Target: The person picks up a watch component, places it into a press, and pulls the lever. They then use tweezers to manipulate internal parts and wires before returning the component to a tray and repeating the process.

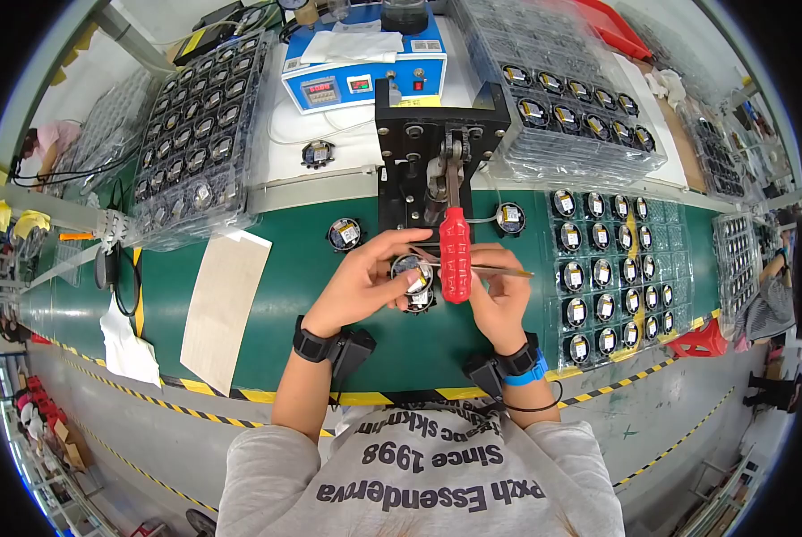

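My left hand (358,285) pinches a small round black part (408,271) with a pale label, just left of the press's red ribbed handle (456,259). In my right hand (501,311) are metal tweezers (507,271), held right of that handle. They point left toward the round part, but the handle hides their middle and I cannot tell whether the tips touch it. Directly below the held part lies another round part (419,301), partly covered by my left fingers. The black toggle press (410,132) stands just beyond my hands.
Loose round parts lie left (345,234) and right (510,218) of the press. A clear tray (676,285) of them sits at the right. Stacked trays (249,170) stand at left. Behind is a blue control box (365,74); a pale sheet (226,304) lies left.
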Available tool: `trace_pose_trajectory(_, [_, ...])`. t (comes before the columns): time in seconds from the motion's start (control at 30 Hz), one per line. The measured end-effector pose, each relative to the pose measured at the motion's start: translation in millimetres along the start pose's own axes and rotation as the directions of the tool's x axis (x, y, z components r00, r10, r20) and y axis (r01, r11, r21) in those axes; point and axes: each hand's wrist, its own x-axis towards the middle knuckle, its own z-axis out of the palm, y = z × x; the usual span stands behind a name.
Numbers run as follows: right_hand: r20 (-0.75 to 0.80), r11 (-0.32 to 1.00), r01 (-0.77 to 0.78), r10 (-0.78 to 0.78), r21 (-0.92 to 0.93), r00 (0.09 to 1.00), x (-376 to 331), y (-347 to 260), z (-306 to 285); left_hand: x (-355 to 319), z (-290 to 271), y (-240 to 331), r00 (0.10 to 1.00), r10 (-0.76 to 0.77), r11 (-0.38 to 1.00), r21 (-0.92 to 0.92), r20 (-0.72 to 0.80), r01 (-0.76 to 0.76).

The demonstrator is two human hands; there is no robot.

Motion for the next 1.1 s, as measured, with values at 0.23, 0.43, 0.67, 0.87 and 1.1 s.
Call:
trace_pose_trajectory(0.23, [-0.248, 0.969, -0.153, 0.200, 0.196, 0.948, 2.8, -3.8, -5.4, -9.2, -3.7, 16.2, 0.999, -0.025, 1.000, -0.005, -0.047, 0.025])
trace_pose_trajectory(0.43, [-0.259, 0.961, -0.174, 0.227, 0.214, 0.939, 2.6, -2.2, -5.6, -4.0, -2.4, 5.4, 0.998, 0.031, 0.954, 0.300, -0.061, -0.011])
trace_pose_trajectory(0.67, [-0.253, 0.961, -0.178, 0.230, 0.214, 0.940, 0.9, 2.6, -6.9, -0.7, 16.2, 1.5, 0.969, 0.248, 0.669, 0.724, -0.005, -0.167])
trace_pose_trajectory(0.87, [-0.256, 0.957, -0.204, 0.254, 0.209, 0.933, 1.3, 3.0, -6.3, -1.8, 16.2, 1.8, 0.979, 0.200, 0.621, 0.779, -0.047, -0.089])
trace_pose_trajectory(1.1, [-0.273, 0.967, -0.202, 0.239, 0.158, 0.932, 4.8, -1.7, -3.5, -8.8, -3.7, 25.3, 0.975, 0.088, 0.686, 0.722, -0.204, 0.089])
